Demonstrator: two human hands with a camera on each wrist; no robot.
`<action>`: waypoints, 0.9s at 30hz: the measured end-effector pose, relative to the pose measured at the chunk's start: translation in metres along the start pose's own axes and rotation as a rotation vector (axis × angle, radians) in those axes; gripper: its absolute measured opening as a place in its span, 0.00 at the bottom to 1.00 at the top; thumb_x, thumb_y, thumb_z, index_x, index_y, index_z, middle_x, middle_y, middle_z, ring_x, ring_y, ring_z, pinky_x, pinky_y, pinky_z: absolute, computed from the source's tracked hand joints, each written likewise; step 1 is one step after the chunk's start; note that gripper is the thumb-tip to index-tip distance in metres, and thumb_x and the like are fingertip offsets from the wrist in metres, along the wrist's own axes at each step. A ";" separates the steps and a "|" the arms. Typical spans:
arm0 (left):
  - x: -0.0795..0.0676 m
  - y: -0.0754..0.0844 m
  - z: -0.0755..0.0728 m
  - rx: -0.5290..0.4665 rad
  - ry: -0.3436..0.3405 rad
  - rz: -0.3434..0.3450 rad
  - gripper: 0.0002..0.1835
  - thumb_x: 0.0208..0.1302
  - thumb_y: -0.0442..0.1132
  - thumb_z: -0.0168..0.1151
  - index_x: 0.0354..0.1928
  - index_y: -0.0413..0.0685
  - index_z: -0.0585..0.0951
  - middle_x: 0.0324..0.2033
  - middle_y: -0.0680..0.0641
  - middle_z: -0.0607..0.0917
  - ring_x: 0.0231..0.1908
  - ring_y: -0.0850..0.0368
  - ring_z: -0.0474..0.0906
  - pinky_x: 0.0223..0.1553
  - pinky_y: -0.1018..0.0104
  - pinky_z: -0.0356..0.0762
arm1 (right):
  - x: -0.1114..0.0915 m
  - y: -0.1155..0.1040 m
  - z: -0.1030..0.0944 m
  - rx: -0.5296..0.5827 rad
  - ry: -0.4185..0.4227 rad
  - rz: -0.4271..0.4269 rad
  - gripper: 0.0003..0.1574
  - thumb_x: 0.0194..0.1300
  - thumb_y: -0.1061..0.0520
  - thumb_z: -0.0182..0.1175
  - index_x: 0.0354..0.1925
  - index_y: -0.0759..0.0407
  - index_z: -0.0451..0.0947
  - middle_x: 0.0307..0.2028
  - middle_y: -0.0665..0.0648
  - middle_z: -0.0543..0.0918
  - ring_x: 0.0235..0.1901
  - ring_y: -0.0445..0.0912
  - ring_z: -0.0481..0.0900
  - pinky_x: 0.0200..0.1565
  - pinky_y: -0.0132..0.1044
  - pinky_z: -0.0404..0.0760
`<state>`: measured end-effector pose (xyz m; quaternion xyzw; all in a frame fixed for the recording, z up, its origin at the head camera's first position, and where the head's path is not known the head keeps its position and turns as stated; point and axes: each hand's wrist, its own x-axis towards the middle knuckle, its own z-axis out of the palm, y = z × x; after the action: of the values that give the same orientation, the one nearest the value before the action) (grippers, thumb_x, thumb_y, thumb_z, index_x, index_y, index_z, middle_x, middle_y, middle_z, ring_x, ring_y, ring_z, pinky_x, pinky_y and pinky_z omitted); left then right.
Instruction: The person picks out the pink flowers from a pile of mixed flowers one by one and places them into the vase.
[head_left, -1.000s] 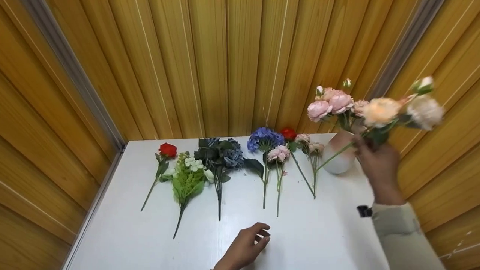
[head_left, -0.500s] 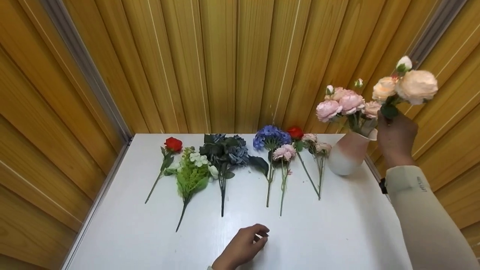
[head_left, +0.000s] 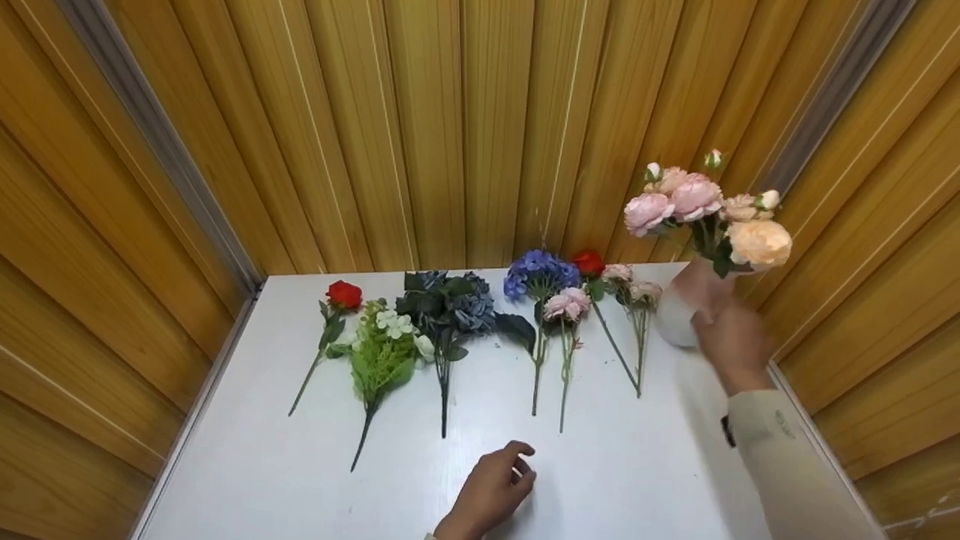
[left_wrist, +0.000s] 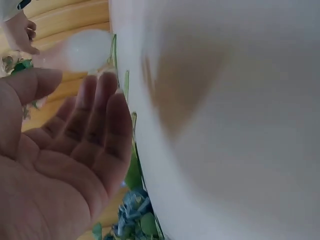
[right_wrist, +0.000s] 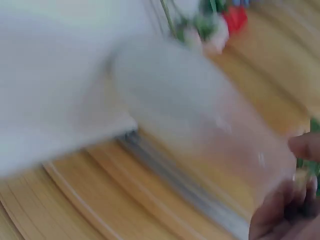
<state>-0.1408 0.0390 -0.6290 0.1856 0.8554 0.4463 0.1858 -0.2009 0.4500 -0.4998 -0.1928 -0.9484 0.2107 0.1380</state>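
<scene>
A pink-and-white vase stands at the table's back right, holding pink peonies and a peach flower on the right. My right hand is beside the vase, fingers loosely curled, with no stem in it. In the right wrist view the blurred vase leans across the picture, and thumb and fingers stand apart by its mouth; whether they touch it I cannot tell. My left hand hovers low over the table front. Its fingers are relaxed, with nothing in the palm.
A row of flowers lies along the white table: a red rose, a green spray, a dark blue bunch, a blue hydrangea, a pink flower, another red rose and pale pink blooms. Wood-panelled walls enclose the table.
My right hand carried the peach flowers over the vase and let them go; they now stand in it. The hand has come down beside the vase. My left hand has barely moved.
</scene>
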 end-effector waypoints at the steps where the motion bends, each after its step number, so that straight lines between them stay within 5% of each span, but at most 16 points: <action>1: 0.007 0.003 0.001 0.042 0.025 -0.003 0.15 0.76 0.40 0.75 0.60 0.46 0.88 0.38 0.54 0.92 0.34 0.64 0.85 0.36 0.64 0.86 | -0.014 -0.003 0.015 -0.011 -0.066 -0.013 0.24 0.85 0.45 0.60 0.49 0.68 0.80 0.41 0.70 0.86 0.37 0.61 0.82 0.33 0.54 0.79; 4: 0.043 0.017 0.008 0.184 0.114 0.013 0.15 0.74 0.46 0.78 0.53 0.44 0.90 0.34 0.51 0.91 0.31 0.61 0.83 0.33 0.63 0.84 | -0.053 -0.021 0.051 -0.028 -0.281 -0.037 0.21 0.82 0.44 0.63 0.37 0.58 0.78 0.30 0.59 0.84 0.29 0.52 0.79 0.30 0.45 0.73; 7: 0.088 0.022 0.022 0.302 0.195 0.032 0.20 0.72 0.53 0.81 0.46 0.42 0.89 0.33 0.47 0.91 0.31 0.55 0.85 0.34 0.58 0.87 | -0.089 -0.046 0.075 -0.003 -0.395 -0.060 0.20 0.79 0.44 0.68 0.33 0.55 0.78 0.29 0.54 0.82 0.29 0.49 0.77 0.31 0.43 0.72; 10: 0.124 0.008 0.040 0.389 0.251 0.018 0.23 0.66 0.56 0.85 0.41 0.43 0.86 0.32 0.45 0.90 0.32 0.51 0.88 0.34 0.56 0.88 | -0.124 -0.067 0.094 0.026 -0.467 -0.091 0.20 0.75 0.44 0.73 0.32 0.52 0.79 0.27 0.51 0.82 0.28 0.46 0.76 0.31 0.41 0.71; 14: 0.148 -0.019 0.058 0.511 0.267 -0.029 0.14 0.70 0.46 0.81 0.39 0.44 0.88 0.30 0.46 0.90 0.33 0.52 0.91 0.35 0.60 0.90 | -0.158 -0.081 0.108 0.059 -0.553 -0.094 0.19 0.71 0.43 0.76 0.32 0.49 0.81 0.24 0.48 0.81 0.27 0.45 0.75 0.30 0.40 0.69; 18: 0.152 -0.024 0.056 0.543 0.270 -0.039 0.05 0.73 0.35 0.71 0.37 0.44 0.91 0.31 0.46 0.93 0.35 0.52 0.93 0.39 0.59 0.93 | -0.173 -0.082 0.111 0.074 -0.547 -0.059 0.16 0.71 0.43 0.77 0.34 0.49 0.83 0.26 0.49 0.81 0.28 0.46 0.75 0.32 0.42 0.70; 20: 0.143 -0.013 0.046 0.489 0.242 -0.056 0.05 0.71 0.34 0.72 0.36 0.42 0.91 0.31 0.45 0.93 0.34 0.52 0.92 0.40 0.59 0.93 | -0.177 -0.081 0.112 0.095 -0.548 -0.053 0.15 0.71 0.44 0.77 0.35 0.49 0.83 0.28 0.48 0.83 0.29 0.45 0.76 0.32 0.41 0.71; 23: 0.124 0.002 0.028 0.335 0.167 -0.083 0.05 0.68 0.31 0.72 0.32 0.38 0.89 0.27 0.46 0.88 0.27 0.55 0.83 0.32 0.61 0.86 | -0.182 -0.076 0.114 0.142 -0.577 -0.048 0.15 0.72 0.43 0.76 0.36 0.49 0.84 0.29 0.48 0.84 0.30 0.44 0.78 0.33 0.41 0.74; 27: 0.087 0.023 -0.001 0.006 0.010 -0.116 0.07 0.69 0.27 0.71 0.31 0.32 0.89 0.20 0.48 0.83 0.21 0.59 0.72 0.26 0.67 0.72 | -0.184 -0.066 0.113 0.247 -0.607 -0.029 0.14 0.75 0.45 0.74 0.41 0.53 0.85 0.32 0.50 0.87 0.31 0.45 0.82 0.35 0.40 0.78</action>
<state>-0.2132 0.0923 -0.6225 0.1339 0.8670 0.4334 0.2065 -0.0967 0.2771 -0.6020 -0.0896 -0.9161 0.3700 -0.1259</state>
